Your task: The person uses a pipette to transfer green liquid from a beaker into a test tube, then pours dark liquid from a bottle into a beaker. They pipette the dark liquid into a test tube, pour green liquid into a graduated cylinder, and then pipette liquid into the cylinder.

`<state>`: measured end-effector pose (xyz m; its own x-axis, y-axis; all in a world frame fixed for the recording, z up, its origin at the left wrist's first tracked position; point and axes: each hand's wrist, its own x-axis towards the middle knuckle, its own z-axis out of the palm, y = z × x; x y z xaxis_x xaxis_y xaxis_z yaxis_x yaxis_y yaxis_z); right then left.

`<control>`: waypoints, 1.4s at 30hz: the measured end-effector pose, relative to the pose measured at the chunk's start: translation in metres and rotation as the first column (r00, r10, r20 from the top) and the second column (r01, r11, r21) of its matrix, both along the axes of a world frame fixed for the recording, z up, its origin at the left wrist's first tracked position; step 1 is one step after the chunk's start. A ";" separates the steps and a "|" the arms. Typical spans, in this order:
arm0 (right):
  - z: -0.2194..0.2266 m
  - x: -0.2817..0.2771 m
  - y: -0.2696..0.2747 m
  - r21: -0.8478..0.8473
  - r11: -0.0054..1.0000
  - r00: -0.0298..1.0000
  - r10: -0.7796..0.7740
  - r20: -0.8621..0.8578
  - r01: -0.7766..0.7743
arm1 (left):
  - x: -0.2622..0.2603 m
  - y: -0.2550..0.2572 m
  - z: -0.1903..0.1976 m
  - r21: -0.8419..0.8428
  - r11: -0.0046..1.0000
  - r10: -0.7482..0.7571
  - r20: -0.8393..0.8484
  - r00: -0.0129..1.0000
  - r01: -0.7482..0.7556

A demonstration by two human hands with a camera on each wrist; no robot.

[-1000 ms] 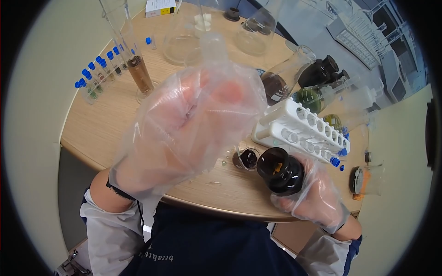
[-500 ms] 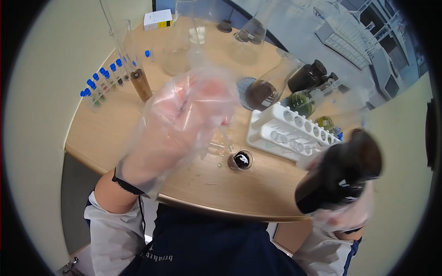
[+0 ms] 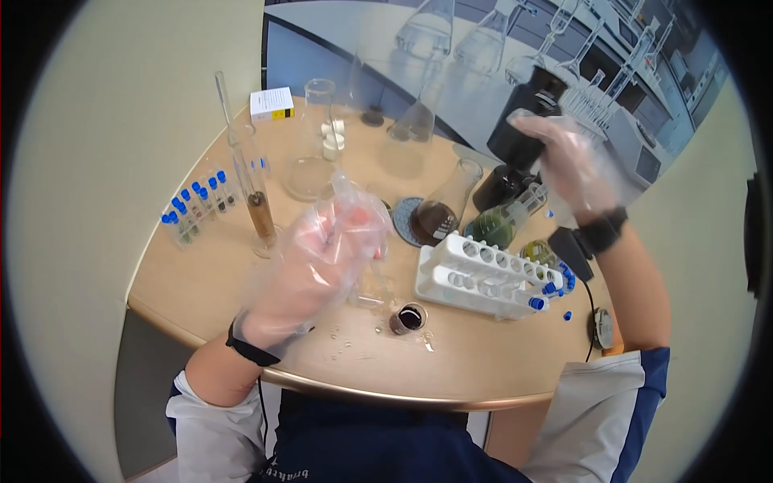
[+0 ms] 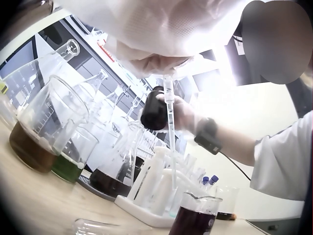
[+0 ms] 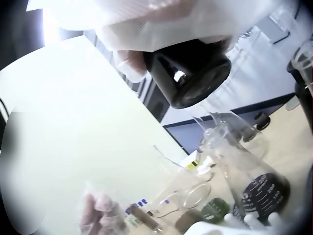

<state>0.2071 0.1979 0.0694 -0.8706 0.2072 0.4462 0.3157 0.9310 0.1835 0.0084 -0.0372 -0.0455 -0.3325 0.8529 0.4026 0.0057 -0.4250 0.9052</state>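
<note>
The gloved right hand (image 3: pixel 576 165) grips a dark bottle (image 3: pixel 515 133), raised over the back right of the table; the right wrist view shows the bottle's base (image 5: pixel 203 85). In the gloved left hand (image 3: pixel 322 258) is a clear dropper (image 4: pixel 171 117), its thin tube pointing down in the left wrist view. To the right of and below that hand stands a small beaker (image 3: pixel 408 319) of dark liquid. Just behind the beaker, to its right, is a white test tube rack (image 3: pixel 483 278).
Flasks of brown (image 3: pixel 435 221) and green liquid (image 3: pixel 493 229) stand behind the rack, beside another dark bottle (image 3: pixel 498 189). At the left are a cylinder of brown liquid (image 3: pixel 261 217) and blue-capped tubes (image 3: pixel 197 209). Small droplets lie near the beaker.
The right hand has carried the dark bottle away from beside the small beaker, up and toward the back right. The left hand still holds the dropper. The head view has tilted upward.
</note>
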 end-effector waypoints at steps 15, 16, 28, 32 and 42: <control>-0.060 -0.080 0.050 -0.978 -0.060 0.870 -0.470 -0.148 -0.198 | 0.001 -0.005 0.000 -0.066 0.997 -0.019 0.170 0.985 0.031; -0.060 -0.080 0.049 -0.986 -0.049 0.871 -0.477 -0.116 -0.158 | -0.002 -0.006 0.000 -0.090 0.995 -0.030 0.125 0.992 0.041; -0.086 -0.080 0.053 -0.984 -0.121 0.829 -0.531 0.177 0.133 | -0.004 -0.009 0.003 -0.021 0.997 -0.070 0.168 0.983 0.075; -0.107 -0.069 0.078 -0.970 -0.242 0.916 -0.386 0.107 0.011 | -0.010 -0.010 0.000 -0.011 0.997 -0.071 0.092 0.993 0.072; -0.111 -0.068 0.063 -0.991 -0.119 0.912 -0.398 0.103 0.060 | -0.014 -0.012 0.008 -0.070 0.989 -0.124 0.113 0.986 0.133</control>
<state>0.1387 0.2607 -0.0421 -0.5999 0.7274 -0.3331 0.4182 -0.0698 -0.9057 -0.0057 -0.0488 -0.0372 -0.2559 0.9185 0.3016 -0.1439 -0.3447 0.9276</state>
